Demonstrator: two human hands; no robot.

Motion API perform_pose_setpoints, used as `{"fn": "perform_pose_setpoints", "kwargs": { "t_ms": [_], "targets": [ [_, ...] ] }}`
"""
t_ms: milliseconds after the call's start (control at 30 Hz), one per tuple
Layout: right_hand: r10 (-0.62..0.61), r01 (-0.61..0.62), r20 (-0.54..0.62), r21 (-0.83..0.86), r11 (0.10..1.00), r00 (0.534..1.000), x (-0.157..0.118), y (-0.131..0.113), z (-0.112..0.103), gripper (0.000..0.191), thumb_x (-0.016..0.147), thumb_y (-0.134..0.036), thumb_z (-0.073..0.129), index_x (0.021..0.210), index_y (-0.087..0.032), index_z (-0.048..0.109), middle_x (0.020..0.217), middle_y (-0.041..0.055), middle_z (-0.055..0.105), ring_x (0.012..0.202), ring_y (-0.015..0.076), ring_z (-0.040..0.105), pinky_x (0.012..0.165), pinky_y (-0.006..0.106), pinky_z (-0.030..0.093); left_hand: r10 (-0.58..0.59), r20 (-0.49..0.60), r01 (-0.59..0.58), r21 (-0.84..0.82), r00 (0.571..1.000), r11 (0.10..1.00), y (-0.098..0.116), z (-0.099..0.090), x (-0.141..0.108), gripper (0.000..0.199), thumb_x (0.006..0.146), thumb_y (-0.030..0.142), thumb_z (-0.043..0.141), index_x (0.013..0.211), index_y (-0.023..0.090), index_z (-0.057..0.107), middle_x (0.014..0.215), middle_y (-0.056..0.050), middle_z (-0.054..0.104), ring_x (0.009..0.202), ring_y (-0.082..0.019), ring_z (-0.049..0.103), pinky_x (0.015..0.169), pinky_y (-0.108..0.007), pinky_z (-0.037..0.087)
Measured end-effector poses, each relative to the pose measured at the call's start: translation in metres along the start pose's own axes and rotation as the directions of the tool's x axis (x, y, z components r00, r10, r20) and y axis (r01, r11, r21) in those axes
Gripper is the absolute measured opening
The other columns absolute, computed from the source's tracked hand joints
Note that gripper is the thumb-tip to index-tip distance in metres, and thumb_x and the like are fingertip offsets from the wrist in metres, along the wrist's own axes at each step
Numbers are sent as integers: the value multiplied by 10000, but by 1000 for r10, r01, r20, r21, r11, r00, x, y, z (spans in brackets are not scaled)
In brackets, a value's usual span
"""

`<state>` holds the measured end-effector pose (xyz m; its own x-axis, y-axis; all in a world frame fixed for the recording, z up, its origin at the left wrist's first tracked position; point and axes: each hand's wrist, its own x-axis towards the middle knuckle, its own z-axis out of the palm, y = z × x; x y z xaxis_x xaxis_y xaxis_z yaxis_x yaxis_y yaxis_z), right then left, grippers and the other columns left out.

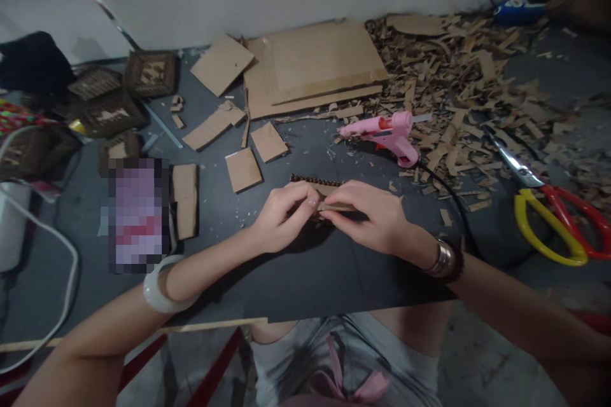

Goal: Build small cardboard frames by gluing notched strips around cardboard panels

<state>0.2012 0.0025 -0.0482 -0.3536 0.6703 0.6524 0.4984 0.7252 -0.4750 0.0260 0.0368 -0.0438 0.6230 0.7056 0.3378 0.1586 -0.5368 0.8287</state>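
Near the middle of the dark table, a small cardboard piece with a ridged dark back edge lies between my hands, partly hidden by my fingers. My left hand pinches it from the left with thumb and forefinger. From the right, my right hand holds a thin cardboard strip between thumb and fingers, its tip meeting my left fingertips. Behind my right hand lies a pink glue gun, its nozzle pointing left. Two small cardboard squares rest behind my left hand.
Large cardboard sheets lie at the back, with heaped scraps to their right. Red-and-yellow scissors are at the right. On the left are a blurred-out phone, a cardboard strip, dark woven-looking pieces and a white cable.
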Motion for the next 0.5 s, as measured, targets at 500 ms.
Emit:
{"fn": "perform_pose_setpoints", "kwargs": {
  "t_ms": [500],
  "targets": [
    [-29,29,-20,11,1000,999,1,1,0,65,825,-137,597,858,-183,564,760,13,670,710,112,607,684,242,508,19,74,-21,20,997,1000,-1,-2,-1,285,924,187,335,656,169,431,599,10,490,584,-111,445,604,-238,371]
  ]
}}
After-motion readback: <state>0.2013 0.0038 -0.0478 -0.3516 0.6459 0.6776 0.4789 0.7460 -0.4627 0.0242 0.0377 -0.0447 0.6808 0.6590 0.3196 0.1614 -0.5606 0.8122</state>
